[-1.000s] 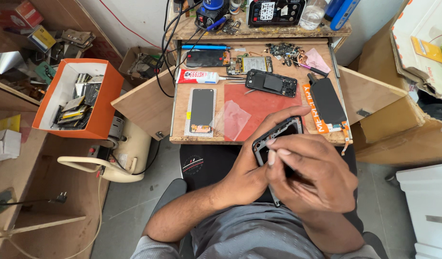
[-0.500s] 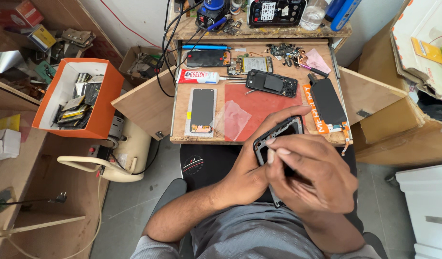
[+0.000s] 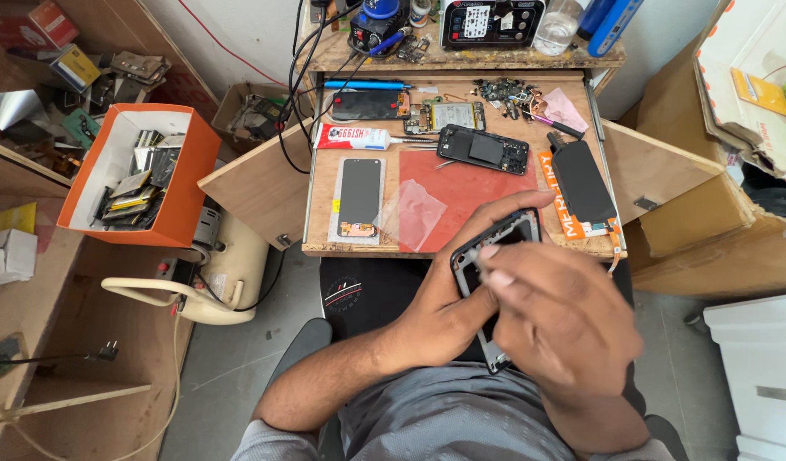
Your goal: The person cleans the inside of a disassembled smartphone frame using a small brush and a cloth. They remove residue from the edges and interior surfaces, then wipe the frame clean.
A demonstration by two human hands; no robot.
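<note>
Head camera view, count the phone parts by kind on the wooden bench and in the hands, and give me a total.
Phone frame held in the left hand, right hand over it: 1
Opened phone bodies on the bench: 2
Flat display panels on the bench: 2
Total: 5

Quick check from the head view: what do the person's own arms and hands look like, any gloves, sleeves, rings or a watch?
Both hands are bare, no gloves: left hand, right hand. The left forearm is uncovered, with no watch or band visible. A grey garment covers the lap and body below. The right hand is motion-blurred, so rings cannot be ruled out.
</note>
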